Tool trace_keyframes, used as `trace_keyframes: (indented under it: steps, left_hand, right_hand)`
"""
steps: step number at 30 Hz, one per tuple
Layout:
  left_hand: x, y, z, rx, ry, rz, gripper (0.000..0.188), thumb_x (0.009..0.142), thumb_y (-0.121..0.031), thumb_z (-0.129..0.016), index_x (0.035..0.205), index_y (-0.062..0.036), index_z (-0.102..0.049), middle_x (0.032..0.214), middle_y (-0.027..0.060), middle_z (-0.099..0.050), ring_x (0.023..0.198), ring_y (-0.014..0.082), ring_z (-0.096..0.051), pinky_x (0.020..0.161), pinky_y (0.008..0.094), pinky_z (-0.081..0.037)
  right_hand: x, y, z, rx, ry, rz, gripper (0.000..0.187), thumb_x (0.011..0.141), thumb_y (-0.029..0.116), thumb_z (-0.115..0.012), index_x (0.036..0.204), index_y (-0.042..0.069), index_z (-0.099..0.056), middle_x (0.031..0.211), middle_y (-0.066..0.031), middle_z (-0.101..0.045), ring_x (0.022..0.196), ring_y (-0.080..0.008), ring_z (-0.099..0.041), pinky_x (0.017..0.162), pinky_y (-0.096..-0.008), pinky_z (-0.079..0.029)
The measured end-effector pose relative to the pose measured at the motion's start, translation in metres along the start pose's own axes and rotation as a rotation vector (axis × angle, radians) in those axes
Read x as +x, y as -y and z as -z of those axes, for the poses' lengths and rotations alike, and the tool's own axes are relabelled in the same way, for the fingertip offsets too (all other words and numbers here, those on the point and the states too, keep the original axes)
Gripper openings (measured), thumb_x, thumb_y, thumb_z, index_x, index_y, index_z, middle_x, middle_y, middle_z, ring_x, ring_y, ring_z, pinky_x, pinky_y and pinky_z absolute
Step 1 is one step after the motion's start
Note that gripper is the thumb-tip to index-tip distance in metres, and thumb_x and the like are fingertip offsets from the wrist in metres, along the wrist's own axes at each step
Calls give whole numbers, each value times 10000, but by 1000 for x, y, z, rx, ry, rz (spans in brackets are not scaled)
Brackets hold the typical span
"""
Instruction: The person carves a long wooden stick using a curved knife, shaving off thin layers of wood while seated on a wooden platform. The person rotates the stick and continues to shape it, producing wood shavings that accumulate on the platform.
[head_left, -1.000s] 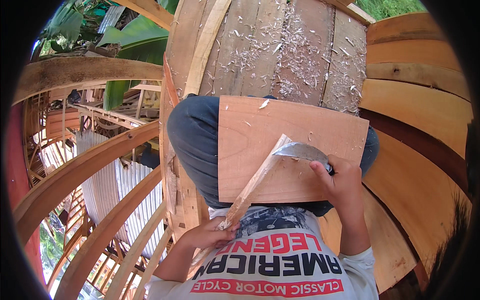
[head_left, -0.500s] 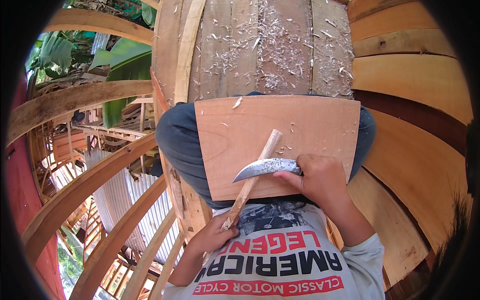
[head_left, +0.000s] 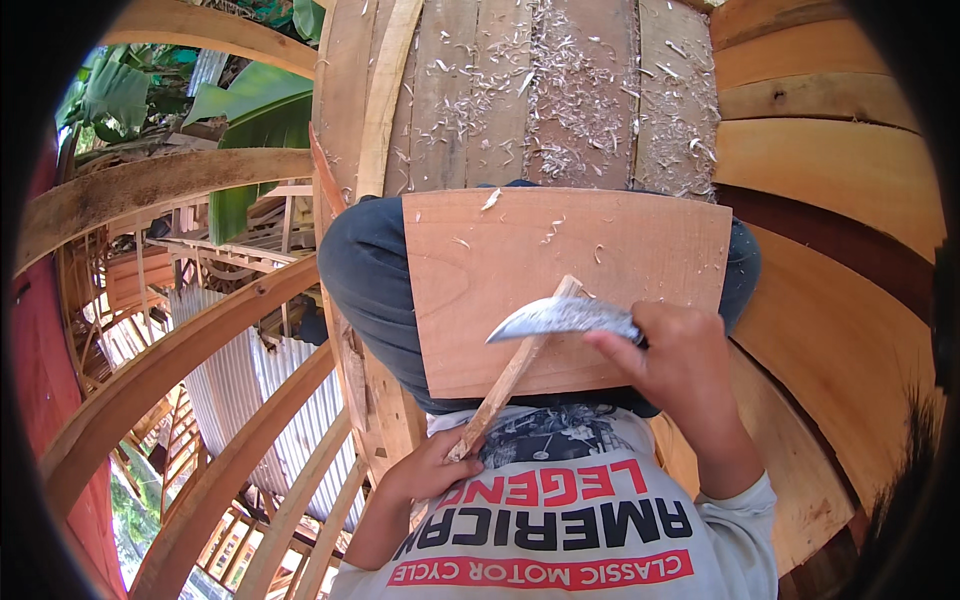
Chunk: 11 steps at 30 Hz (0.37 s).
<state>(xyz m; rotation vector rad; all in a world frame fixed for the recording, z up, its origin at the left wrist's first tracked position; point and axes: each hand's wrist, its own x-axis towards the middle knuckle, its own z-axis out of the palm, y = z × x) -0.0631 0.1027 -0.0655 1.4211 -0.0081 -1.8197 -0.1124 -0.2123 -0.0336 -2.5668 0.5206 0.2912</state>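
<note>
Across my lap lies a flat wooden board [head_left: 480, 290] with a few curled shavings on it. My left hand [head_left: 437, 465] grips the lower end of a slim wooden stick [head_left: 505, 388], close against my shirt. The stick slants up to the right, its far end over the board. My right hand [head_left: 682, 358] is closed round a knife, whose handle is hidden in the fist. The curved, mottled grey knife blade [head_left: 560, 316] points left and crosses over the stick near its upper end. Whether the edge touches the wood I cannot tell.
Pale shavings [head_left: 580, 100] are strewn over the plank floor [head_left: 440, 110] beyond my knees. Wooden slats [head_left: 190, 385] form an open railing on the left, with corrugated metal sheets [head_left: 300, 400] below. Broad planks [head_left: 830, 170] make a wall on the right.
My right hand and the knife have shifted right and slightly up along the stick. The stick's far end sits a little lower and further right. My left hand keeps its hold.
</note>
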Motion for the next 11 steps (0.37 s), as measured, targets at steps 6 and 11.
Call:
trace_keyframes:
  steps: [6,11]
  left_hand:
    - [-2,29,19,-549,152,166,347,826,-66,-611,1146,-8,-490,905,17,-531,765,75,-491,647,214,-393]
    - [0,28,21,-613,167,185,397,819,-63,-621,1185,-8,-475,902,17,-522,695,63,-457,571,203,-360]
  right_hand:
    - [-7,6,-36,5,150,134,578,806,606,-578,576,77,-619,512,-113,-578,450,-268,-595,443,-358,-467]
    - [0,0,-35,-79,94,117,544,750,573,-663,628,45,-627,577,-124,-605,509,-273,-613,477,-374,-468]
